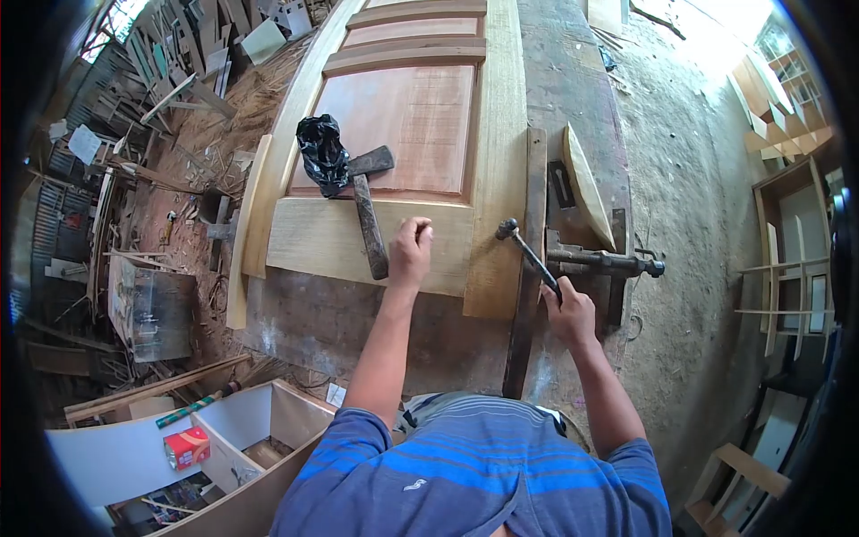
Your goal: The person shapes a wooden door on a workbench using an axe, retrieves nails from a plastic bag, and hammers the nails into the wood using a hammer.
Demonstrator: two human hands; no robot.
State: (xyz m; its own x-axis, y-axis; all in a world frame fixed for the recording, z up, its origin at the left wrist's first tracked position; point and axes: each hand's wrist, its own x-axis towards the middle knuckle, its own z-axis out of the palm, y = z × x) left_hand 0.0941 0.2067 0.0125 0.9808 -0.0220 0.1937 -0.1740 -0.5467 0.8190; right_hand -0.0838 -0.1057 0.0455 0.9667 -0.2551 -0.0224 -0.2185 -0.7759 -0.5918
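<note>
My right hand [571,310] is wrapped round the dark handle of a ball-headed hammer [531,257], whose head is over the right edge of a wooden panel door [497,161]. Over the door's bottom rail is my left hand [412,252], its fingers pinched together; whatever they hold, if anything, is too small to name. Just left of that hand lies a hatchet [369,215] with a worn wooden handle. A crumpled black plastic bag [322,154] touches the hatchet head on the door's lower panel.
A metal clamp [604,260] and a curved wood piece [586,186] sit right of the door on the workbench [573,80]. At lower left stands an open wooden box [300,413] holding a red carton [187,448]. Scrap wood and shavings cover the left floor.
</note>
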